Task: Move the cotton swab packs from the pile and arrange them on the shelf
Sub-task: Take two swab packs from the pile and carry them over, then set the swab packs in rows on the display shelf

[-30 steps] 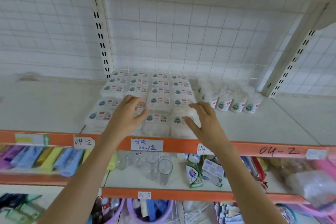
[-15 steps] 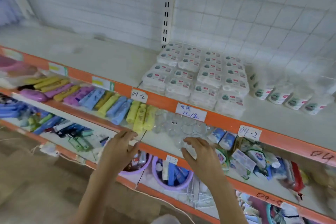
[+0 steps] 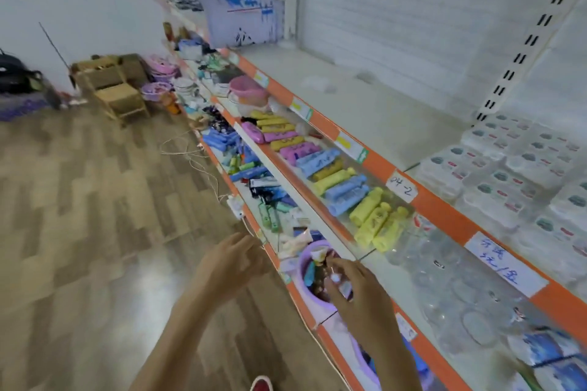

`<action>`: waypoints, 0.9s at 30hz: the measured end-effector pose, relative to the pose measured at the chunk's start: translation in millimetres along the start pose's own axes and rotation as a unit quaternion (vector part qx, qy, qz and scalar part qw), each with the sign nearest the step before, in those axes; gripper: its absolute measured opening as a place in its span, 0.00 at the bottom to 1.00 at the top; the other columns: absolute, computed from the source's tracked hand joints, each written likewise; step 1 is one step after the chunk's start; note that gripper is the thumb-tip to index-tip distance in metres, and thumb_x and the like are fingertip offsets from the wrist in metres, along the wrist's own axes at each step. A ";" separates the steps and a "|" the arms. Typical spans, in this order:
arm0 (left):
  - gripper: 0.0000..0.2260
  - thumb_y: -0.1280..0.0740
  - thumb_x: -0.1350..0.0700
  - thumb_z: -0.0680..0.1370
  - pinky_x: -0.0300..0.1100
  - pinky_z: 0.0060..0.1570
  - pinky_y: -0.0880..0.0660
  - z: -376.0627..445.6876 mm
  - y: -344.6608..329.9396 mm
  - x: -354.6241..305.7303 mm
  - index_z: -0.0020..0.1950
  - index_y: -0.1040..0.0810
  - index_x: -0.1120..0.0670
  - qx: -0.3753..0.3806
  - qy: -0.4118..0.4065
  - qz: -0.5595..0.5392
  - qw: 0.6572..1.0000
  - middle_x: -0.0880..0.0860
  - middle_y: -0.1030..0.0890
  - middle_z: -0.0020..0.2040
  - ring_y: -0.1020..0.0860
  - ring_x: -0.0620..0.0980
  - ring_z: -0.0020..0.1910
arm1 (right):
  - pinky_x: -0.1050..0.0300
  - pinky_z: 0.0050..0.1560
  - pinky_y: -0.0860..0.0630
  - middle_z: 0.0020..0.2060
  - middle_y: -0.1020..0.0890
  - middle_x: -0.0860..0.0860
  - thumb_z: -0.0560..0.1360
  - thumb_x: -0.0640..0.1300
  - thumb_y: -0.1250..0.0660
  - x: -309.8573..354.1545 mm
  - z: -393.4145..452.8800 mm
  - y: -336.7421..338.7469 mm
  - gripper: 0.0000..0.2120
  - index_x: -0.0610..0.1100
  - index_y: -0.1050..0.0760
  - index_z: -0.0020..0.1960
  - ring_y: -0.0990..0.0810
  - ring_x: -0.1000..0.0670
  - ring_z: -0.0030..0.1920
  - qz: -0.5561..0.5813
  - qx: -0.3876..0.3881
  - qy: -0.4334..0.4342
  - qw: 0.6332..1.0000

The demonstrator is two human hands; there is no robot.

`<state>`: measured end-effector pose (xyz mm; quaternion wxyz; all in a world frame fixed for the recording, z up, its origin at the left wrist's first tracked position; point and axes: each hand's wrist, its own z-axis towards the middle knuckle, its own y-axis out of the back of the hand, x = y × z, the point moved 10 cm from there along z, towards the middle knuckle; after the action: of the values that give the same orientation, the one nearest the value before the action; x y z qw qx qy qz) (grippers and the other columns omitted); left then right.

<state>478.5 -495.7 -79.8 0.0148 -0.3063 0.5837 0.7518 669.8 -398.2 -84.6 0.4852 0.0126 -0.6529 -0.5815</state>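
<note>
cotton swab packs point(image 3: 521, 174) — on shelf point(image 3: 397, 111) | right hand point(image 3: 359, 292) — well below

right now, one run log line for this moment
left hand open, empty | right hand open, empty | cotton swab packs stacked on shelf

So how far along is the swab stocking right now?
Done: the cotton swab packs sit in neat rows on the top shelf. In hand: nothing; the left hand and right hand are empty, down by the lower shelves. Left: unclear, since no pile is in view.
</note>
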 end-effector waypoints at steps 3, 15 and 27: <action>0.23 0.47 0.40 0.70 0.41 0.41 0.26 9.6 15.0 24.9 0.54 0.21 0.50 -0.031 0.011 -0.007 0.999 0.46 0.23 0.47 0.22 0.48 0.45 | 0.63 0.51 0.31 0.52 0.23 0.58 0.69 0.64 0.48 14.4 24.0 -23.7 0.27 0.53 0.26 0.61 0.26 0.54 0.55 -0.009 0.021 0.031 0.999; 0.12 0.36 0.52 0.76 0.29 0.40 0.32 186.2 76.0 127.5 0.60 0.26 0.46 -0.036 -0.041 -0.014 0.998 0.39 0.28 0.49 0.27 0.38 0.46 | 0.72 0.48 0.33 0.53 0.27 0.61 0.77 0.51 0.38 80.4 225.0 -53.0 0.16 0.53 0.30 0.64 0.28 0.61 0.53 -0.001 -0.026 0.039 0.999; 0.12 0.34 0.56 0.76 0.41 0.45 0.27 416.8 131.7 91.0 0.59 0.24 0.53 -0.021 -0.251 -0.044 0.967 0.47 0.25 0.49 0.26 0.46 0.46 | 0.58 0.49 0.27 0.48 0.23 0.57 0.73 0.47 0.33 95.3 410.2 53.4 0.13 0.51 0.26 0.58 0.24 0.55 0.47 -0.077 -0.183 0.047 0.979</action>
<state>169.8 -198.5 45.7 0.1867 -0.1334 0.5313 0.8155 382.8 -129.8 75.8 0.4635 0.0010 -0.5085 -0.7257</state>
